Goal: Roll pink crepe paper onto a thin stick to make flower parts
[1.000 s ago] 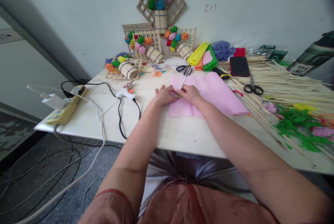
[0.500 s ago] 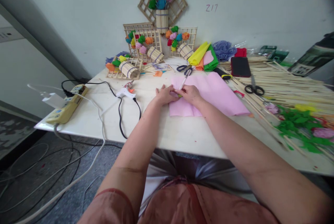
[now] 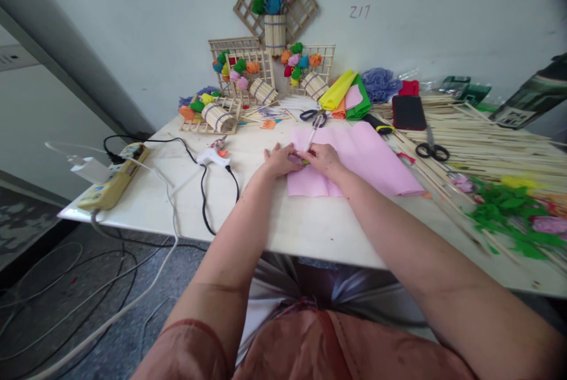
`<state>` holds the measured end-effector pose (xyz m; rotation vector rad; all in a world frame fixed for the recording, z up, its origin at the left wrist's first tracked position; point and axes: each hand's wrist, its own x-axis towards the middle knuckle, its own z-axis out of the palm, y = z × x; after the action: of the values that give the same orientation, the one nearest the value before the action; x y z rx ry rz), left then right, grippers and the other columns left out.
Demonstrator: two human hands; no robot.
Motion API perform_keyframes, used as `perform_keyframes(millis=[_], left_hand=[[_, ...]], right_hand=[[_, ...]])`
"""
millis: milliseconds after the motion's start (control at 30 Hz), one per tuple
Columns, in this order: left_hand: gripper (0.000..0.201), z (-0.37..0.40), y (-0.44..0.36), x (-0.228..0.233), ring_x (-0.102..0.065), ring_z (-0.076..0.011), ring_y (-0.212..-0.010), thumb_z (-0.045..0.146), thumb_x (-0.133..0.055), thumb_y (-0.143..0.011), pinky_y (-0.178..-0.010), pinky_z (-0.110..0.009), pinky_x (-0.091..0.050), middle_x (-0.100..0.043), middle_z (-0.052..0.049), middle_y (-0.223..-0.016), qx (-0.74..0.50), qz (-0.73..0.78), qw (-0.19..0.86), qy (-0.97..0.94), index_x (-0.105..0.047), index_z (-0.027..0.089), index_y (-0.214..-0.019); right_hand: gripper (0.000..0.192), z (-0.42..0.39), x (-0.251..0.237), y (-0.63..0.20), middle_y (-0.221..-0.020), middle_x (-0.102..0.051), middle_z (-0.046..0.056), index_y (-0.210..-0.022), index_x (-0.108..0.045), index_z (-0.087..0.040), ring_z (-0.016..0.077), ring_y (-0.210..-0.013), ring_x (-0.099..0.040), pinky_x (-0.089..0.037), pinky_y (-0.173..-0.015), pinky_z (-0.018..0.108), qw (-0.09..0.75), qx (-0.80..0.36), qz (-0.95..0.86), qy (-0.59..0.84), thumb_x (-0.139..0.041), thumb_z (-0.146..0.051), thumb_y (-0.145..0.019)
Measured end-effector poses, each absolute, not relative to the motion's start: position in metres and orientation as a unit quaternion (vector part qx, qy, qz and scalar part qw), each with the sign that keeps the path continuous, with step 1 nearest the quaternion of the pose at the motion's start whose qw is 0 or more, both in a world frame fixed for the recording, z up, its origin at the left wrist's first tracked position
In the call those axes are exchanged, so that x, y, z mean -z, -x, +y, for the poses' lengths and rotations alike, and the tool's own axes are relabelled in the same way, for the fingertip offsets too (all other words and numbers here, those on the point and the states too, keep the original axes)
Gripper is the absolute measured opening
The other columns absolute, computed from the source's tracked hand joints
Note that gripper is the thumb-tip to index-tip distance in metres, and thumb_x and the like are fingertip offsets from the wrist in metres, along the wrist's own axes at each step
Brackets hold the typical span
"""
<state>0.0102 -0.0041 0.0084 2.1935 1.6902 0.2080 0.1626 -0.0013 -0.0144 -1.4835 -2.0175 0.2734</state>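
Note:
A pink sheet of crepe paper [image 3: 372, 161] lies on the white table in front of me. My left hand [image 3: 282, 161] rests flat on the sheet's left edge with its fingers spread. Just beside it, my right hand [image 3: 325, 159] is closed around a slim pale pen-like stick [image 3: 312, 136], which slants up and away. A small yellow-green bit shows beneath the right fingers; I cannot make out what it is. Dark-handled scissors [image 3: 306, 115] lie just behind the stick's upper end.
A white glue gun [image 3: 214, 157] with a black cord and a power strip [image 3: 116, 178] are on the left. Stick lattices with paper flowers [image 3: 264, 91] stand behind. To the right lie a phone [image 3: 408, 113], more scissors [image 3: 432, 151], thin wooden sticks [image 3: 482, 137] and green paper scraps [image 3: 509, 211].
Both hands and the pink paper stay in nearly the same place. Any shift of the right fingers and the stick is too slight to make out.

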Motion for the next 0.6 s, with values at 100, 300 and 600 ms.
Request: perform_keyframes(millis=[100, 300, 600], left_hand=[[0.046, -0.005, -0.01, -0.009, -0.01, -0.0313, -0.137, 0.047, -0.059, -0.072, -0.104, -0.06, -0.002, -0.041, 0.002, -0.14, -0.074, 0.597, 0.183, -0.778, -0.055, 0.031, -0.114], [0.043, -0.007, -0.014, -0.014, -0.011, -0.0296, -0.137, 0.047, -0.058, -0.071, -0.105, -0.058, -0.001, -0.04, 0.006, -0.14, -0.073, 0.611, 0.197, -0.763, -0.057, 0.035, -0.112], [0.032, 0.001, -0.015, 0.004, -0.019, -0.0319, -0.135, 0.044, -0.063, -0.067, -0.105, -0.06, -0.003, -0.039, 0.01, -0.14, -0.146, 0.622, 0.173, -0.749, -0.064, 0.036, -0.098]], right_hand=[[0.037, -0.001, 0.014, -0.163, -0.071, -0.068, 0.006, -0.084, -0.07, -0.017, 0.0151, -0.063, -0.058, -0.035, -0.054, 0.023, 0.306, -0.112, -0.76, 0.563, -0.05, -0.047, -0.079], [0.035, 0.002, 0.016, -0.164, -0.077, -0.069, 0.007, -0.088, -0.068, -0.017, 0.0165, -0.07, -0.06, -0.039, -0.059, 0.024, 0.315, -0.113, -0.752, 0.568, -0.047, -0.044, -0.081], [0.034, 0.002, 0.015, -0.163, -0.082, -0.07, 0.008, -0.092, -0.066, -0.017, 0.018, -0.074, -0.061, -0.039, -0.062, 0.025, 0.286, -0.087, -0.755, 0.583, -0.044, -0.042, -0.083]])
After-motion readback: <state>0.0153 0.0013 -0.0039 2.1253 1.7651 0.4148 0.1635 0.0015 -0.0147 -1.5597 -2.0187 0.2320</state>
